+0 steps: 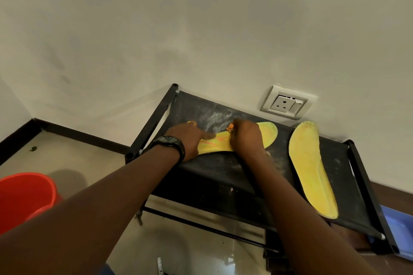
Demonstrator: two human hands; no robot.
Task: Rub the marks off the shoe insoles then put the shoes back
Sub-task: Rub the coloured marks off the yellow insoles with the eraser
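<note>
Landmark for all positions: black shoe rack (pixel 212 174), fabric top shelf, standing against the wall.

- Left of the rack, on the floor: red bucket (pixel 24 194), only partly in frame.
- Left hand (pixel 187 138): lies on the left part of the rack's top shelf. Fingers (pixel 206 135) straight and flat, pressing down on the heel end of the first insole (pixel 269 134). Black watch (pixel 172 142) on the wrist, gold ring (pixel 191 123) on one finger.
- The first insole is yellow and lies lengthwise along the rear half of the top shelf, left of centre. Faint orange-pink marks show on it between the two hands.
- Right hand (pixel 245 138): on the middle of the same insole, fingers curled tight round a small orange eraser (pixel 230 127), which touches the insole surface.
- White dust is smeared on the shelf fabric behind and around the hands.
- Second insole (pixel 312 169): yellow, on the right part of the top shelf, running from back to front, apart from the first.
- On the wall behind the rack's right half: white socket (pixel 287 105).
- At the rack's right end, lower down: blue tub (pixel 397 227), partly hidden.
</note>
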